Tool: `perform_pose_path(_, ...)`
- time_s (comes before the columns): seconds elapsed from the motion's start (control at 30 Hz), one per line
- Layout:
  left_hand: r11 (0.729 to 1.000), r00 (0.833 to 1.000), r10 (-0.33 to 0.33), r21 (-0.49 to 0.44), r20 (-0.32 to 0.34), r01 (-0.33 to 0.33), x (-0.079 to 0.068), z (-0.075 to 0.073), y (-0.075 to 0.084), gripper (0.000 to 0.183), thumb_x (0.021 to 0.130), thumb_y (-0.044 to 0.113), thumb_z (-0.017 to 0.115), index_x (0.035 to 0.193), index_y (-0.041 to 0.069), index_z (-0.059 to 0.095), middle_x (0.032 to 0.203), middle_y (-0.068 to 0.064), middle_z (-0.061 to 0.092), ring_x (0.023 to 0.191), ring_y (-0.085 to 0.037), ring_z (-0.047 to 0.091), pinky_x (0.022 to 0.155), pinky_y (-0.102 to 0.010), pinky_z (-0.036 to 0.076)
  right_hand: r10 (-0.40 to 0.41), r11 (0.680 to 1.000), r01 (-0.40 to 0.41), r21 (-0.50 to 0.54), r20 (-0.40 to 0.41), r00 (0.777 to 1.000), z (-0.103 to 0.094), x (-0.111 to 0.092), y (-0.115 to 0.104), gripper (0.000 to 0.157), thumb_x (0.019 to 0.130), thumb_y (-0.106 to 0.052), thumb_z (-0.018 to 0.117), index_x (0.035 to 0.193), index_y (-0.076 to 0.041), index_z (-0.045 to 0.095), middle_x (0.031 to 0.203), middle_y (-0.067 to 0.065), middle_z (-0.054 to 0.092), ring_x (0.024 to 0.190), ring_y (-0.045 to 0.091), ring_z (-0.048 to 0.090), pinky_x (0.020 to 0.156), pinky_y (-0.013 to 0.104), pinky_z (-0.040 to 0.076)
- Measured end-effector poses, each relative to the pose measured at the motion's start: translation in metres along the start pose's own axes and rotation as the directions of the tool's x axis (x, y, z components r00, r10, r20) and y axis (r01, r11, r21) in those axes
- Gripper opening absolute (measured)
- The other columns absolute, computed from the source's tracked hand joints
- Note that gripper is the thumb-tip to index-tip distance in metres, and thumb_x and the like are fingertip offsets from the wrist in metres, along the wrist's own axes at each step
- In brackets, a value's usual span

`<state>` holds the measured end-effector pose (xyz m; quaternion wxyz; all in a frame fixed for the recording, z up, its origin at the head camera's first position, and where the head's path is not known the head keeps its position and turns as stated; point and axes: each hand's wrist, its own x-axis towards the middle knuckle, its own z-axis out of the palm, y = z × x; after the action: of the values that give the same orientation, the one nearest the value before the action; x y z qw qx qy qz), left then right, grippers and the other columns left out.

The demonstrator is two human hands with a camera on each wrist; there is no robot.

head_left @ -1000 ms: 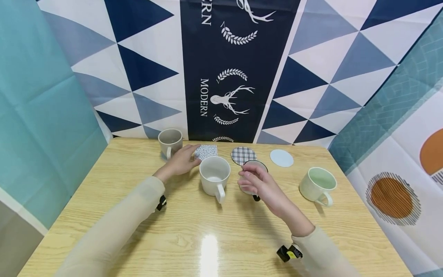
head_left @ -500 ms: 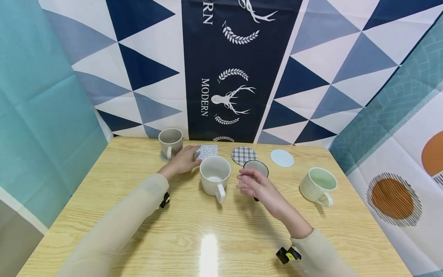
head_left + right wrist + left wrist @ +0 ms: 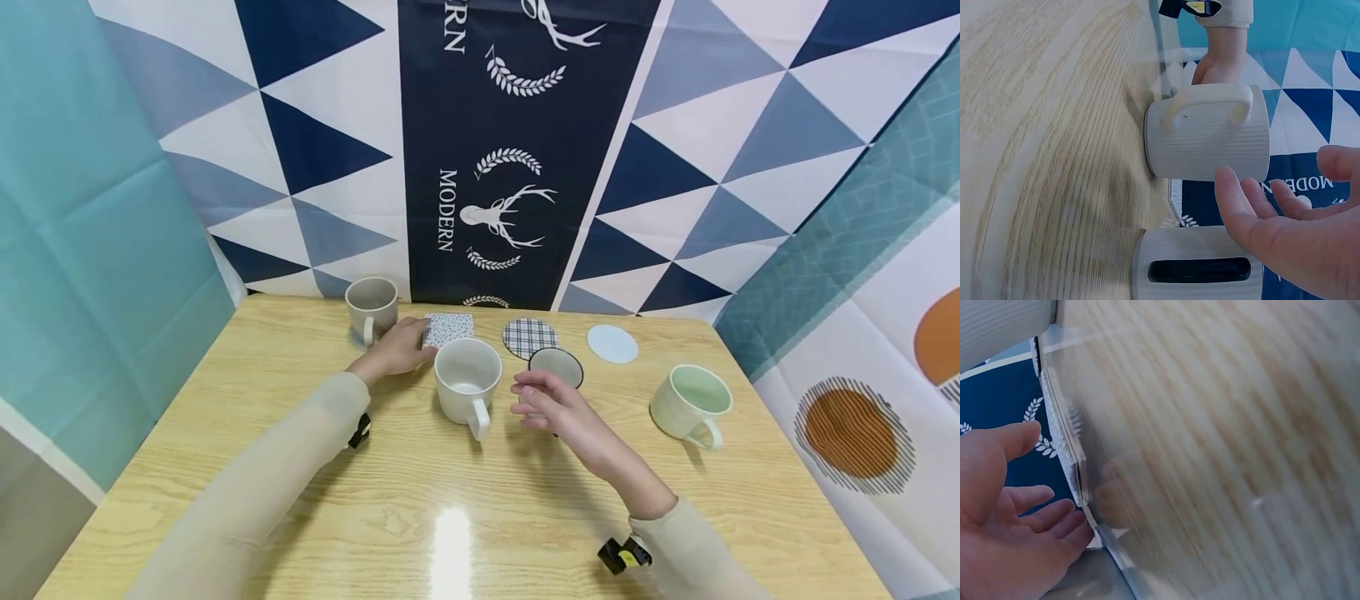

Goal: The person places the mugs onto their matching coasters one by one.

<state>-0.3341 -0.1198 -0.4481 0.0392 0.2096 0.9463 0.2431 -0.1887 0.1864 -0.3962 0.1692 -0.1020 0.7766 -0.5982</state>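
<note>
My left hand [image 3: 399, 347] lies by the left edge of a speckled square coaster [image 3: 450, 328], its fingers loosely bent and gripping nothing. In the left wrist view the coaster [image 3: 1062, 431] stands beyond the fingers; whether they touch it I cannot tell. A grey mug [image 3: 372, 307] is just left of that hand. Between my hands stands a white mug [image 3: 459, 392], handle toward me. My right hand [image 3: 564, 417] hovers with relaxed, spread fingers in front of a black-rimmed mug [image 3: 557, 367], partly hiding it. The right wrist view shows that mug's black handle [image 3: 1200, 270].
Along the table's back lie a round plaid coaster [image 3: 529, 337] and a round white coaster [image 3: 612, 343]. A pale green mug [image 3: 686, 404] stands at the right. Patterned cloth [image 3: 322, 150] hangs behind the wooden table [image 3: 360, 517].
My right hand has drawn back slightly, leaving more of the black-rimmed mug's opening visible. The left forearm has shifted a little to the right. The mugs and coasters have stayed in place.
</note>
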Motion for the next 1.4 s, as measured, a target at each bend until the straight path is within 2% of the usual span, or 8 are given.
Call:
perform_pose_path(0.33,0.999,0.999,-0.028,0.03,0.039,0.027,0.001,0.003,0.003,0.068,0.107,0.029,0.061,0.158,-0.01,0.039,0.161,-0.031,0.042,0.153,-0.044,0.037,0.128,-0.054,0.031,-0.002,1.0,0.002,0.0,0.008,1.0,0.002,-0.003,0.002,0.052,0.115,-0.028,0.046,0.155,0.006,0.039,0.158,0.031,0.043,0.137,0.045,0.056,0.116,0.054,0.048)
perform_pose_path(0.57,0.998,0.998,-0.035,0.059,0.045,0.032,0.002,0.005,-0.001,0.069,0.108,0.031,0.06,0.158,-0.012,0.038,0.161,-0.031,0.043,0.152,-0.044,0.038,0.128,-0.053,0.031,-0.008,1.0,0.009,-0.022,0.013,1.0,0.003,-0.003,0.003,0.052,0.115,-0.029,0.046,0.154,0.006,0.04,0.157,0.03,0.044,0.135,0.041,0.058,0.115,0.05,0.05)
perform_pose_path(0.87,0.995,0.998,-0.033,0.1,0.058,0.027,0.004,0.006,-0.003,0.065,0.108,0.031,0.06,0.154,-0.013,0.044,0.158,-0.031,0.046,0.151,-0.043,0.04,0.127,-0.052,0.033,-0.004,0.999,0.005,-0.038,0.019,1.0,0.006,-0.003,0.006,0.053,0.115,-0.029,0.047,0.154,0.005,0.04,0.155,0.029,0.048,0.134,0.04,0.059,0.114,0.048,0.051)
perform_pose_path(1.2,0.99,0.998,-0.035,0.138,0.053,0.028,0.006,0.008,0.0,0.062,0.108,0.03,0.062,0.151,-0.012,0.049,0.156,-0.03,0.048,0.148,-0.043,0.044,0.126,-0.052,0.035,0.007,0.999,-0.006,-0.043,0.022,1.0,0.004,-0.005,0.01,0.053,0.115,-0.03,0.046,0.155,0.005,0.04,0.155,0.027,0.049,0.135,0.042,0.059,0.115,0.049,0.05)
perform_pose_path(1.4,0.987,0.998,-0.047,0.153,0.043,0.04,0.007,0.008,0.001,0.059,0.108,0.026,0.061,0.152,-0.011,0.048,0.157,-0.03,0.047,0.147,-0.043,0.045,0.126,-0.052,0.035,-0.001,0.999,0.002,-0.039,0.023,1.0,0.006,-0.005,0.012,0.051,0.115,-0.028,0.046,0.154,0.006,0.041,0.153,0.029,0.05,0.135,0.045,0.058,0.117,0.055,0.047)
